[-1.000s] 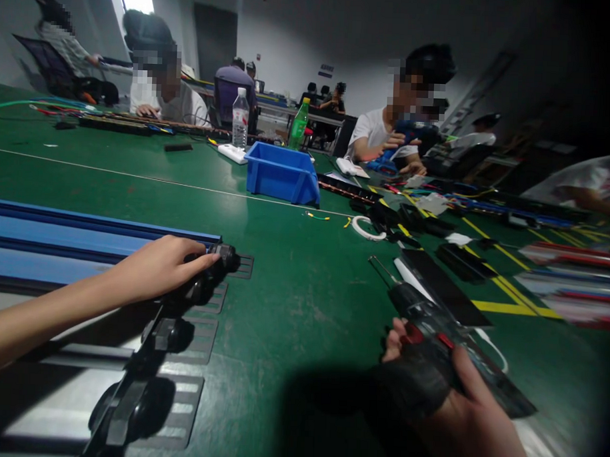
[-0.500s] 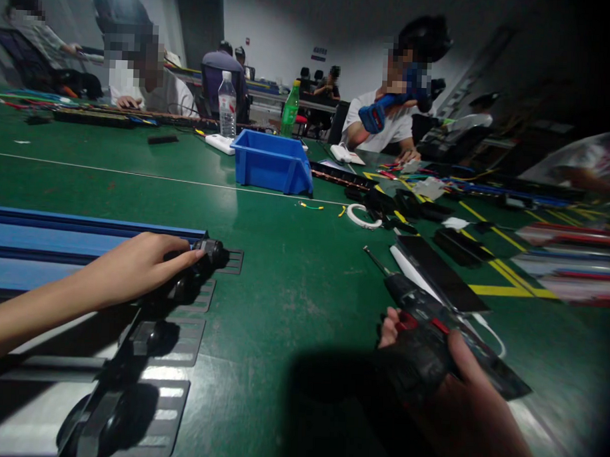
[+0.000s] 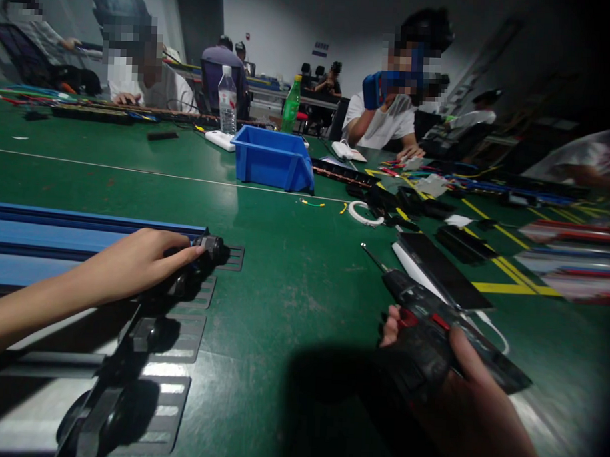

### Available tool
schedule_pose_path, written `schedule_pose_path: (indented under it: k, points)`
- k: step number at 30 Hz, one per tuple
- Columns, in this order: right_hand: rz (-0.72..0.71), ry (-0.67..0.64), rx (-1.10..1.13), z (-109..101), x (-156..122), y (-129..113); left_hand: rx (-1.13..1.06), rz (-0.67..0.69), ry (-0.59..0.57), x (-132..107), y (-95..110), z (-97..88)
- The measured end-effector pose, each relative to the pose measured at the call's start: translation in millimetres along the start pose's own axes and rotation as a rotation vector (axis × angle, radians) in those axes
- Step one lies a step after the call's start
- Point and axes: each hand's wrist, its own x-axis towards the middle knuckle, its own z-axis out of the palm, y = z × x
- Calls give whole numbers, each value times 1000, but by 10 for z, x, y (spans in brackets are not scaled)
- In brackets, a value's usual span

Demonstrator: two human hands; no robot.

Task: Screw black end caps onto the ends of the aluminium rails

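Note:
My left hand (image 3: 142,257) reaches over the end of a blue profile (image 3: 100,216) and pinches a black cable gland (image 3: 214,247) there. The thumb lies on its near side; the other fingertips are partly hidden behind it. Several similar glands run toward me along the profile ends, with slotted dark plates (image 3: 166,410) sticking out under them onto the table. Held by its grip in my right hand (image 3: 479,401) is a black and red power screwdriver (image 3: 425,309). Its long bit points up and left, away from the profiles, with a small bright tip at the end.
A blue bin (image 3: 272,162) stands mid-table, with a water bottle (image 3: 227,102) and a green bottle (image 3: 292,107) behind it. A white ring (image 3: 364,214) lies right of the bin. A black tablet-like panel (image 3: 443,270) lies beyond the screwdriver. A co-worker (image 3: 383,118) sits opposite with a blue power tool.
Both of my hands keep nearly the same place and hold. The co-worker's blue power tool opposite has lifted and turned slightly. The view has shifted a little.

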Motion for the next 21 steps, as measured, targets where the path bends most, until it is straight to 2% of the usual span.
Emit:
schedule_pose_path:
  k: [3, 7, 14, 21]
  points:
    - [8, 57, -8, 75, -48, 1, -12, 4, 2, -6, -6, -5]
    - [-18, 38, -55, 95, -73, 12, -27, 10, 9, -10, -13, 0]
    - [51, -42, -74, -20, -51, 25, -56, 36, 54, 18, -82, 47]
    - [123, -169, -189, -179, -45, -34, -6, 67, 67, 14, -93, 58]
